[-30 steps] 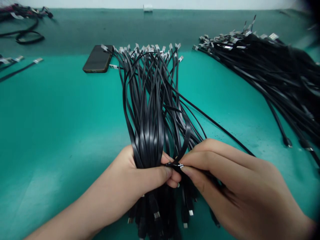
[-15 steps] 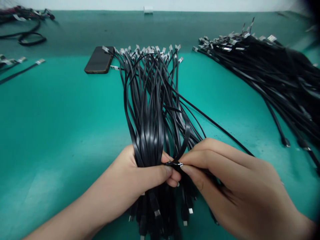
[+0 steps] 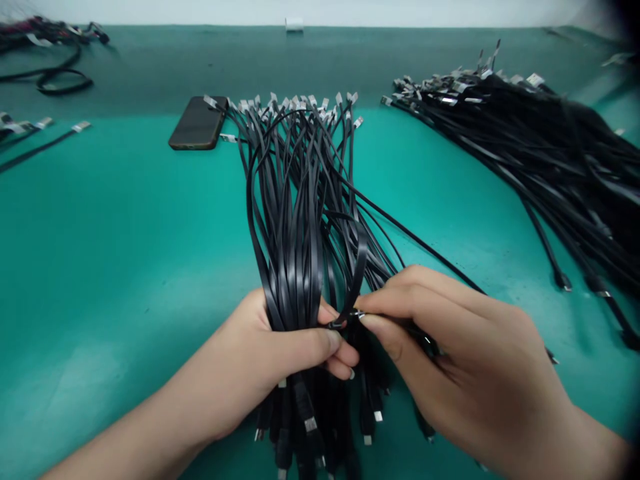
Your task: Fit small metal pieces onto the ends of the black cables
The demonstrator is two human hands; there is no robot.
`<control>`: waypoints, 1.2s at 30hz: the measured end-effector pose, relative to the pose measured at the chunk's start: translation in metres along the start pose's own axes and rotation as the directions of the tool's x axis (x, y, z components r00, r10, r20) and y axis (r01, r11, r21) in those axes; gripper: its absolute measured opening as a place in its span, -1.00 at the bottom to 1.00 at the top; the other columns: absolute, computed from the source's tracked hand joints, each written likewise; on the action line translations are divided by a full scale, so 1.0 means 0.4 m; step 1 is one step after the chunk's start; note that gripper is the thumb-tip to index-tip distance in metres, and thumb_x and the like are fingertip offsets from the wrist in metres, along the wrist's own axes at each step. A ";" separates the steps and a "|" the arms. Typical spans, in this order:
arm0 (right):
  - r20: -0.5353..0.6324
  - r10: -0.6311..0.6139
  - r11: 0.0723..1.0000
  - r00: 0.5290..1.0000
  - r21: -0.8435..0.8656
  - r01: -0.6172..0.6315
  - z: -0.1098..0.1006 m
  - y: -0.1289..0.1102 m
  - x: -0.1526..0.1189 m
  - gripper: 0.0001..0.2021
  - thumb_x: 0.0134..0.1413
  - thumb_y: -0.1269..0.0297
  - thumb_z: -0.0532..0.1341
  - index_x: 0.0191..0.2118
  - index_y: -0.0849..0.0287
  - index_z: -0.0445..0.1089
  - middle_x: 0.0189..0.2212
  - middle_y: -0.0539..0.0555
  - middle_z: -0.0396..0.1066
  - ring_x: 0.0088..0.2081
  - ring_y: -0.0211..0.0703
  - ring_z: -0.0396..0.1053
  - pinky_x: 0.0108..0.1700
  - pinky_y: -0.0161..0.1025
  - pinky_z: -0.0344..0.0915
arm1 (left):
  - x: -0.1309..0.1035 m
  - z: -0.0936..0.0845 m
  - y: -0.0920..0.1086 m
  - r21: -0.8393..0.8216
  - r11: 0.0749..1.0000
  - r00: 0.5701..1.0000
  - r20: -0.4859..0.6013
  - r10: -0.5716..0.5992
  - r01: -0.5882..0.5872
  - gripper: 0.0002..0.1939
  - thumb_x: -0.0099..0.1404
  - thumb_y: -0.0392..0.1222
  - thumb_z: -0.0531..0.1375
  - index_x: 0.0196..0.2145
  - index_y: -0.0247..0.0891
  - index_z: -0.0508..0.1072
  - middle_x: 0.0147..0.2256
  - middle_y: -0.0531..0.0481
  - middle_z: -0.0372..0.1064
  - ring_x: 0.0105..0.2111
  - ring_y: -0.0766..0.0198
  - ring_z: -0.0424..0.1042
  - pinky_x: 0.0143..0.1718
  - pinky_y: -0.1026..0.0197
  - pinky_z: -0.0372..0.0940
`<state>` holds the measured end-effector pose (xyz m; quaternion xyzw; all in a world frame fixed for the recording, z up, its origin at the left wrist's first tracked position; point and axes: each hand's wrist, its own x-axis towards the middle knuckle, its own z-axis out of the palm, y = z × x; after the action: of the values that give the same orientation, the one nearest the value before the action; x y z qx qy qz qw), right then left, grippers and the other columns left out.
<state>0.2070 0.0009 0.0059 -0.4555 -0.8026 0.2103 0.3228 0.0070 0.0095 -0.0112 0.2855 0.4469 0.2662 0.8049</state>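
A bundle of flat black cables [image 3: 295, 267] runs up the middle of the view, its silver USB ends fanned out at the top. My left hand [image 3: 295, 347] is closed round the bundle, with the thumb across the front. Between its thumb and fingertips sits the dark end of a looped cable [image 3: 361, 257]. My right hand [image 3: 450, 353] is closed in a pinch on a small connector with a metal tip [image 3: 358, 313], just right of the left fingertips. Below the hands hang black plugs [image 3: 310, 423] with metal tips.
On the green table [image 3: 125, 227], a dark phone [image 3: 197, 124] lies behind the bundle to the left, touching a cable end. A large pile of black cables [image 3: 540, 140] spreads over the right side. More cables [image 3: 43, 143] lie at the left edge and back left.
My right hand has shifted slightly left and up, and a small gap now shows between the connector and my left thumb. The cable loop has narrowed and moved left. The view has shifted slightly.
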 end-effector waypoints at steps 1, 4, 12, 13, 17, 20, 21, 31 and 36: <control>-0.023 0.004 1.000 1.000 -0.022 -0.005 0.001 0.005 0.003 -0.80 0.23 0.56 0.18 -0.24 0.14 0.50 -0.38 -0.01 0.52 -0.40 -0.28 0.49 -0.38 -0.36 0.38 | -0.001 0.000 -0.001 -0.012 1.000 1.000 -0.005 -0.006 0.006 -0.95 0.22 -0.34 0.37 -0.34 -0.24 0.59 -0.45 0.03 0.65 -0.43 0.33 0.62 -0.33 0.40 0.49; -0.083 0.017 0.997 0.996 -0.069 -0.023 0.004 0.019 0.010 -0.86 0.23 0.50 0.21 -0.23 0.17 0.49 -0.41 0.01 0.49 -0.44 -0.25 0.47 -0.42 -0.31 0.35 | -0.008 0.004 -0.001 -0.033 0.999 0.999 -0.035 -0.030 0.029 -0.93 0.22 -0.29 0.39 -0.33 -0.25 0.57 -0.44 -0.01 0.66 -0.43 0.30 0.63 -0.33 0.39 0.50; -0.015 0.014 1.000 1.000 -0.019 -0.015 0.004 0.020 0.004 -0.87 0.34 0.44 0.12 -0.16 0.18 0.42 -0.41 -0.01 0.48 -0.42 -0.26 0.45 -0.36 -0.32 0.36 | -0.015 0.012 -0.002 -0.091 0.995 0.999 -0.043 0.026 -0.029 -0.91 0.23 -0.23 0.41 -0.32 -0.27 0.59 -0.47 -0.03 0.66 -0.48 0.30 0.62 -0.39 0.41 0.50; -0.002 0.004 1.000 1.000 -0.021 -0.004 0.004 0.019 0.003 -0.87 0.35 0.45 0.11 -0.16 0.18 0.41 -0.42 -0.03 0.47 -0.43 -0.27 0.44 -0.36 -0.33 0.35 | -0.015 0.012 -0.002 -0.101 0.994 0.999 -0.047 0.027 -0.032 -0.90 0.23 -0.22 0.41 -0.32 -0.27 0.59 -0.49 -0.02 0.65 -0.49 0.30 0.61 -0.41 0.40 0.49; -0.001 -0.027 0.998 1.000 -0.054 0.027 0.009 0.022 -0.002 -0.89 0.35 0.45 0.12 -0.13 0.16 0.38 -0.38 -0.03 0.48 -0.42 -0.26 0.42 -0.37 -0.30 0.33 | -0.015 0.013 -0.003 -0.117 0.992 0.998 -0.057 0.042 -0.049 -0.90 0.22 -0.23 0.41 -0.32 -0.28 0.58 -0.52 -0.02 0.63 -0.51 0.32 0.59 -0.44 0.42 0.47; -0.050 -0.055 0.995 0.997 -0.089 0.051 0.009 0.028 0.003 -0.87 0.36 0.45 0.11 -0.12 0.16 0.40 -0.28 0.08 0.48 -0.28 -0.14 0.46 -0.27 -0.21 0.38 | -0.014 0.013 -0.003 -0.113 0.991 0.996 -0.062 0.060 -0.067 -0.90 0.22 -0.24 0.41 -0.33 -0.29 0.58 -0.52 -0.02 0.62 -0.52 0.33 0.58 -0.44 0.43 0.46; -0.089 -0.068 0.992 0.994 -0.114 0.058 0.006 0.033 0.007 -0.85 0.36 0.46 0.11 -0.11 0.17 0.42 -0.26 0.12 0.47 -0.23 -0.09 0.46 -0.22 -0.17 0.39 | -0.014 0.013 -0.003 -0.106 0.992 0.996 -0.063 0.062 -0.069 -0.89 0.22 -0.24 0.41 -0.33 -0.29 0.58 -0.52 -0.02 0.62 -0.52 0.34 0.57 -0.44 0.43 0.45; -0.299 0.270 0.944 0.915 -0.106 -0.313 -0.114 0.141 0.064 -0.74 0.33 0.12 0.17 -0.38 0.10 0.38 -0.53 -0.01 0.35 -0.49 -0.17 0.26 -0.43 -0.22 0.14 | -0.019 0.011 -0.012 -0.055 0.998 0.976 -0.215 0.029 -0.041 -0.76 0.07 -0.17 0.49 -0.36 -0.25 0.54 -0.53 -0.02 0.58 -0.54 0.30 0.53 -0.51 0.40 0.40; -0.097 0.361 0.917 0.928 -0.145 -0.372 -0.150 0.186 0.076 -0.67 0.26 0.10 0.19 -0.51 0.09 0.25 -0.66 -0.10 0.18 -0.57 -0.21 0.11 -0.49 -0.27 0.02 | -0.018 0.021 -0.008 -0.044 0.998 0.963 -0.268 0.026 -0.039 -0.69 -0.01 -0.15 0.53 -0.35 -0.28 0.56 -0.56 -0.01 0.53 -0.55 0.28 0.50 -0.56 0.37 0.38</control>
<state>0.2824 0.0670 0.0109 -0.6290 -0.7060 0.1861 0.2670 0.0115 0.0004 -0.0057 0.2345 0.5401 0.3264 0.7394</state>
